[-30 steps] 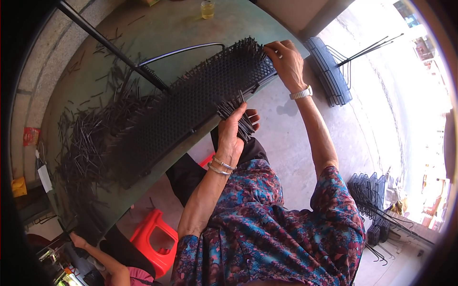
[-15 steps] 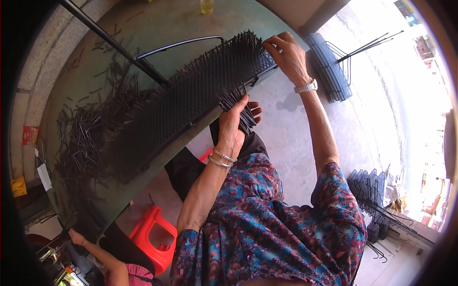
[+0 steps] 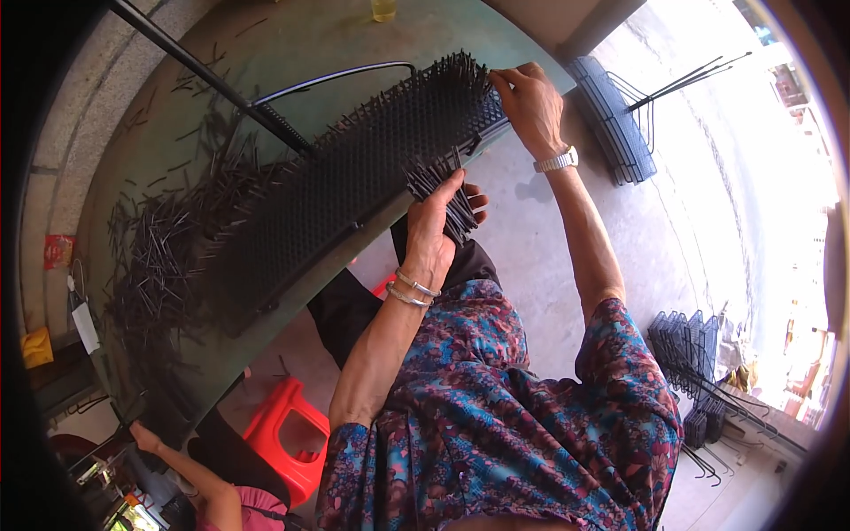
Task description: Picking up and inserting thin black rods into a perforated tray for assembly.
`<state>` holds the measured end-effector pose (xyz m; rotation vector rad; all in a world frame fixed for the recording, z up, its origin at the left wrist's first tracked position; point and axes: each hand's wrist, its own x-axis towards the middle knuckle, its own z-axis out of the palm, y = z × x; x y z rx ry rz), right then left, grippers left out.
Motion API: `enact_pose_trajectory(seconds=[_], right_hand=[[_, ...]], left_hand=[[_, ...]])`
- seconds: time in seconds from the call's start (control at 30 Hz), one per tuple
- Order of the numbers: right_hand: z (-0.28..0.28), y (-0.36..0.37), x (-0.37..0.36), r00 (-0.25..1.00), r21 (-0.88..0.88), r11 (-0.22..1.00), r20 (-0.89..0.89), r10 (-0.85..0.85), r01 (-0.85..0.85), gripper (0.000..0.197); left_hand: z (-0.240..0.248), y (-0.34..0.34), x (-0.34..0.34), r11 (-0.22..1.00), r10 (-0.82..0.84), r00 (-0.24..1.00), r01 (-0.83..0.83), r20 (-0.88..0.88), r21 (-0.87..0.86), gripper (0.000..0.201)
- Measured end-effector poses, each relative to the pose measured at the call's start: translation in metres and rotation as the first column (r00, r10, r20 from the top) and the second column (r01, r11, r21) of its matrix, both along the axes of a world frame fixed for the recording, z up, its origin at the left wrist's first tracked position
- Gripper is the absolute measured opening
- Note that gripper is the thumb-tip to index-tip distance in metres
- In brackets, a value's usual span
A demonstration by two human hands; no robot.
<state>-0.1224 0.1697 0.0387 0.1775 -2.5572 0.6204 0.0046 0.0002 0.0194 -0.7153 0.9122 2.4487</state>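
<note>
A long black plastic strip (image 3: 354,177) bristling with thin black spikes lies across the edge of a green table (image 3: 292,44). My left hand (image 3: 434,226) is closed around a bundle of loose black pins (image 3: 443,190), held just below the strip's middle. My right hand (image 3: 531,102), with a white watch on the wrist, pinches at the strip's far right end, fingertips on the spikes. Whether a pin sits between those fingertips is too small to see.
Loose black pins (image 3: 168,257) are scattered in a heap on the table's left. A dark bar (image 3: 212,80) crosses the table. Blue-black finished strips (image 3: 615,115) lie on the concrete floor at right, more (image 3: 691,350) lower right. A red stool (image 3: 288,434) and another person's hand (image 3: 146,438) are at lower left.
The right hand has stayed at the strip's right end, working along the spikes. The left hand with its bundle has lifted slightly closer to the strip.
</note>
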Motion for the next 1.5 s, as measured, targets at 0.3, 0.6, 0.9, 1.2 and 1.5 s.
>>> enact_pose_trajectory(seconds=[0.3,0.6,0.9,1.2,1.5], right_hand=[[0.028,-0.012,0.054,0.551,-0.606,0.729,0.508,0.662,-0.317,0.023],[0.026,-0.004,0.062,0.516,-0.721,0.668,0.509,0.69,-0.182,0.016],[0.036,0.02,0.035,0.99,-0.544,0.828,-0.027,0.142,-0.134,0.009],[0.019,0.02,0.006,0.992,-0.429,0.895,-0.079,0.1,-0.124,0.009],[0.019,0.02,0.01,0.99,-0.459,0.878,-0.061,0.124,-0.138,0.009]], left_hand=[[0.003,-0.001,0.0,0.997,-0.052,0.998,0.05,-0.042,-0.054,0.017],[0.007,0.001,0.002,0.991,-0.108,0.992,0.103,-0.065,-0.083,0.018],[-0.011,-0.007,-0.002,0.991,-0.02,1.0,0.018,0.013,0.131,0.023],[-0.012,-0.001,-0.002,0.986,0.06,0.998,-0.061,0.012,0.156,0.021],[-0.013,-0.001,0.001,0.993,0.05,0.998,-0.054,0.04,0.104,0.018]])
